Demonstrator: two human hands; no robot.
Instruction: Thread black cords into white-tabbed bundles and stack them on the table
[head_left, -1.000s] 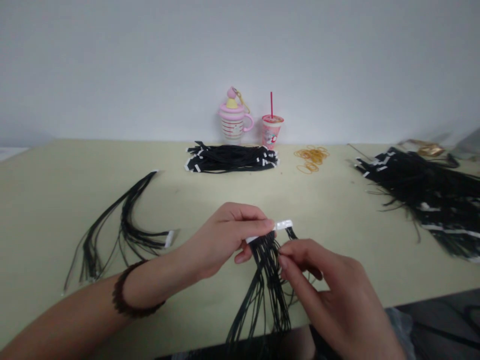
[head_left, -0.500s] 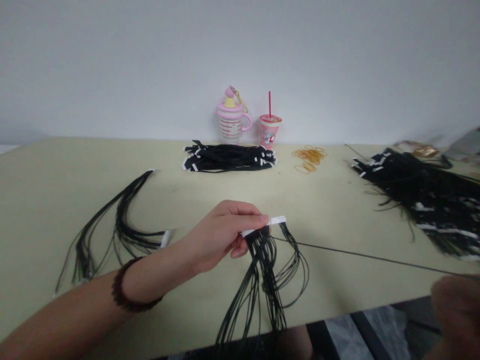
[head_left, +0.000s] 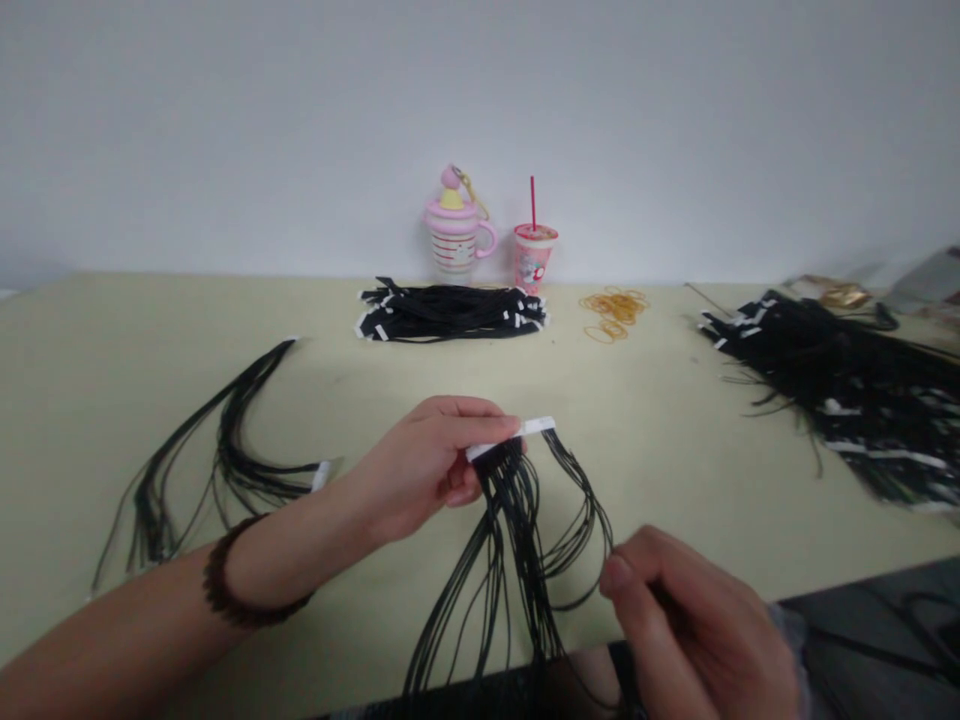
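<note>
A white strip (head_left: 538, 426) with many thin black cords (head_left: 517, 520) hanging from it is gripped by my left hand (head_left: 435, 455), thumb on top and fingers beneath. The cords fall toward the table's front edge, and a few from the strip's right end curve out in loops. My right hand (head_left: 682, 620) is at the lower right, thumb and forefinger pinched together beside the outer loop. Whatever is between those fingertips is too small to make out. Left of my left forearm lies another bundle of black cords (head_left: 232, 430) with white end strips.
A stack of black cord bundles (head_left: 454, 313) lies at the back, before a pink-lidded mug (head_left: 454, 240) and a cup with a straw (head_left: 535, 258). Rubber bands (head_left: 613, 312) lie right of them. A large heap of black cords (head_left: 862, 390) covers the right side.
My right hand has come in from the far right toward the hanging cords. The single cord stretched taut to the right no longer shows. My left hand keeps its grip on the strip.
</note>
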